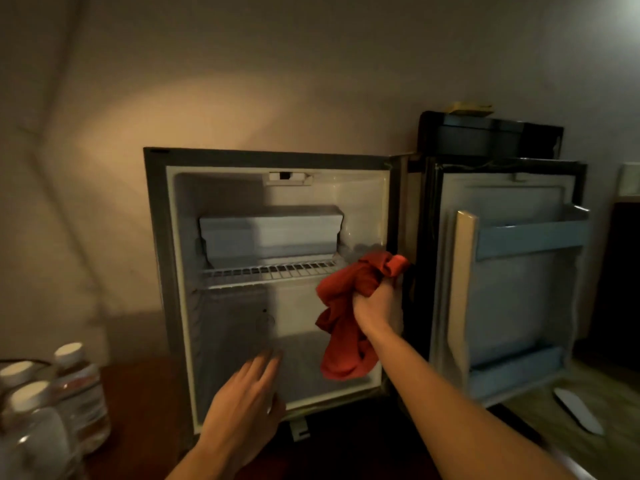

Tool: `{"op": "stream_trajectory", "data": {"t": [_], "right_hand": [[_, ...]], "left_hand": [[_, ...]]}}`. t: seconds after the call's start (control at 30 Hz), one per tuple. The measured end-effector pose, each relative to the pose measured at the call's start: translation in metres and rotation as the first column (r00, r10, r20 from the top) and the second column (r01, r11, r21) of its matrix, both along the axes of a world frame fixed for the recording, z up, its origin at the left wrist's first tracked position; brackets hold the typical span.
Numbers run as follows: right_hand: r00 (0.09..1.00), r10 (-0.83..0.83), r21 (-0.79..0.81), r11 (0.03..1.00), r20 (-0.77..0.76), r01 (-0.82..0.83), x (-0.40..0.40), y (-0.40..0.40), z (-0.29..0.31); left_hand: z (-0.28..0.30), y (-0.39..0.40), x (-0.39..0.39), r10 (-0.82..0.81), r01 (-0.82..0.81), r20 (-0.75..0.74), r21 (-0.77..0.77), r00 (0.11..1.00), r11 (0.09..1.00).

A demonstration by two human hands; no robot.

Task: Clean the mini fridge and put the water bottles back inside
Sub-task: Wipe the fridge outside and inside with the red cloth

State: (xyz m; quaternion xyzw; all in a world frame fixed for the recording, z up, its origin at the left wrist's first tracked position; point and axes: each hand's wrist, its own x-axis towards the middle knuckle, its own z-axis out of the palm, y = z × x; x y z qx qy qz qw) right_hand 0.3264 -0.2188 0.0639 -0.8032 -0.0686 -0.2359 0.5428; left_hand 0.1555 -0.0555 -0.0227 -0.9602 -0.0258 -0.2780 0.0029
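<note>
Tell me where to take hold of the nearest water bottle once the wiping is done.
Put the grip round the neck just under the white cap of the nearest water bottle, coming from above and its right. It stands upright with other bottles close behind it; only that side faces open tabletop.

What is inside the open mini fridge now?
Inside the grey mini fridge are a white freezer box and wire shelf. No bottles. The red cloth in the right hand hides the right wall.
</note>
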Motion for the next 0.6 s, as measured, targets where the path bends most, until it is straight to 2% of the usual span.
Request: {"op": "stream_trajectory", "data": {"t": [0.23, 0.47, 0.6], "right_hand": [[0.979, -0.027, -0.279, 0.96, -0.203, -0.031, -0.015, -0.01, -0.068], [0.905, -0.019, -0.29, 0.95, -0.425, -0.116, -0.022, -0.009, -0.109], [0.893, -0.026, -0.323, 0.937, -0.45, -0.135, -0.021, -0.011, -0.117]], "left_hand": [[-0.006, -0.012, -0.003, 0.015, -0.015, -0.007, 0.024, 1.0, 1.0], [-0.012, -0.01, -0.007, -0.003, 0.004, -0.015, 0.018, 1.0, 1.0], [-0.017, -0.011, -0.008, 0.005, -0.005, -0.022, 0.014, 1.0, 1.0]]}}
